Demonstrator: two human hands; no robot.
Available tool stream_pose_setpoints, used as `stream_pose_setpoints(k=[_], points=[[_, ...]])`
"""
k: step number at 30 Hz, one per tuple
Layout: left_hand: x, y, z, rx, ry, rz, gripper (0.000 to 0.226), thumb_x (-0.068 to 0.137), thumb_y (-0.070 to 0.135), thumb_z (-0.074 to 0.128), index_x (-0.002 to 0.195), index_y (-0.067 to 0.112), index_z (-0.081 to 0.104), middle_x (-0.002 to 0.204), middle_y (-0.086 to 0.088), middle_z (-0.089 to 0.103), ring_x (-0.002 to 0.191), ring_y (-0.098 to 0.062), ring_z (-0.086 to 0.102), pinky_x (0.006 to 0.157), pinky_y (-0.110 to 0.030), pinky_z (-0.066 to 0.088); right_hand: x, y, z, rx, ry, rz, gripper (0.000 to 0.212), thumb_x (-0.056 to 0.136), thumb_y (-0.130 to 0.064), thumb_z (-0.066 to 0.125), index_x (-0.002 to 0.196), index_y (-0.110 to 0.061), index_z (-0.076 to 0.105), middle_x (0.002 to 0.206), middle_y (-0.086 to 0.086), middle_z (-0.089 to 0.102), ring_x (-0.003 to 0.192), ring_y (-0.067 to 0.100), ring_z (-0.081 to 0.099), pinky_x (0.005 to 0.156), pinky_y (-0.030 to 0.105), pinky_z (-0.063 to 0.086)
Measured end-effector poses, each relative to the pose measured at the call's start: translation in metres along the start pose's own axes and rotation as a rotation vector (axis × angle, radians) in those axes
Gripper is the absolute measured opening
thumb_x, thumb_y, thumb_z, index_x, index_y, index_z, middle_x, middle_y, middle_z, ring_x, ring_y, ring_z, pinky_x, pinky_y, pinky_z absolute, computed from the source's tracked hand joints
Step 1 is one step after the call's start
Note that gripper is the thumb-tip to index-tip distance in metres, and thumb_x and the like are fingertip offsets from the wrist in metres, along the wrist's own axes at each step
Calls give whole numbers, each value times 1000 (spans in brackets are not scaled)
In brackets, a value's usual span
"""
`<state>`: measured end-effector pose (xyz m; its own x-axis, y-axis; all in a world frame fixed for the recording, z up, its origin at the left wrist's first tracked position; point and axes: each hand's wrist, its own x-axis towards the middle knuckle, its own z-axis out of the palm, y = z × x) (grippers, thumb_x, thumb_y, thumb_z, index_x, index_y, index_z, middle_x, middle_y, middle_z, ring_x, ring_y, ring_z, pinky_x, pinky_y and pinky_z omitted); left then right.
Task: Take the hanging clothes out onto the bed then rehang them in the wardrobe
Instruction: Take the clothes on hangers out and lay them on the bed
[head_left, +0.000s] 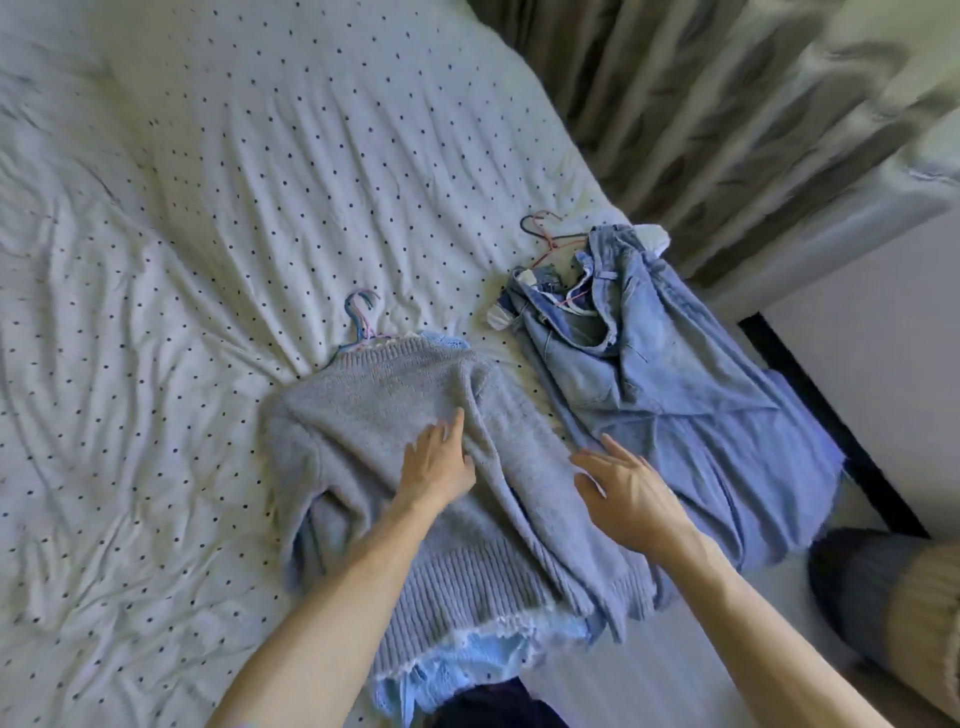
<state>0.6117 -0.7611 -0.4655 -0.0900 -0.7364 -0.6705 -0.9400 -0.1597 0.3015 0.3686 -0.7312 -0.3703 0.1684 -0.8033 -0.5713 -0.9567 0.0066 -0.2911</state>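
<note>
Dotted bedsheet (208, 260), centre frame: my left hand (439, 465) lies flat on the grey sweater (363, 415), fingers together; my right hand (628, 493) hovers beside the denim clothes (675, 389), fingers spread.

A: What lies on the bed (182, 234)?
B: A wrinkled white cover with dark dots. On it lies a grey sweater (363, 405) on blue hangers (359, 314), with a pale blue garment under it. Just to its right is denim (675, 374) on pink hangers (545, 234).
A: And the hands?
B: Both open. The left hand (439, 462) rests flat on the sweater. The right hand (623, 493) is spread at the sweater's right edge, beside the denim. A curtain (701, 104) hangs beyond.
</note>
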Motion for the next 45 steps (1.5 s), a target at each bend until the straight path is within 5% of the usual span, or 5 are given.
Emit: stream_pose_setpoints(k=[12,26,34,40,45], points=[[-148,302,27,480,119,751,51,99,36,43,149,25,40,152,3,43,142,-19,36,117,-41,26,-325,153,-18,148,850,436,37,95,-33,59,133,-29,61,143,-8,54,145,13,32,116,41,35],[-487,582,253,617,-38,1716,46,99,31,48,145,29,47,148,7,49,134,-18,47,109,-31,38,-729,226,154,317,1309,1289,48,95,-44,36,134,-29,61,143,-8,55,141,9,38,117,32,32],[-647,637,364,689,-221,2028,46,102,34,43,147,34,41,152,12,42,136,-16,44,107,-34,41,-870,200,211,268,1425,1670,40,102,-35,47,141,-32,53,152,-15,41,146,2,24,118,19,16],[-720,678,452,693,-405,2086,48,101,33,45,148,30,42,156,9,34,137,-15,44,105,-34,44,-955,204,213,-185,1523,1923,42,98,-38,49,138,-26,57,155,-1,41,148,16,27,119,41,28],[-764,719,519,662,-610,2005,53,101,32,50,151,22,38,162,1,21,140,-19,42,112,-28,35,-1032,238,211,-513,1226,2242,54,99,-42,41,150,-27,40,160,9,29,150,28,20,119,57,13]])
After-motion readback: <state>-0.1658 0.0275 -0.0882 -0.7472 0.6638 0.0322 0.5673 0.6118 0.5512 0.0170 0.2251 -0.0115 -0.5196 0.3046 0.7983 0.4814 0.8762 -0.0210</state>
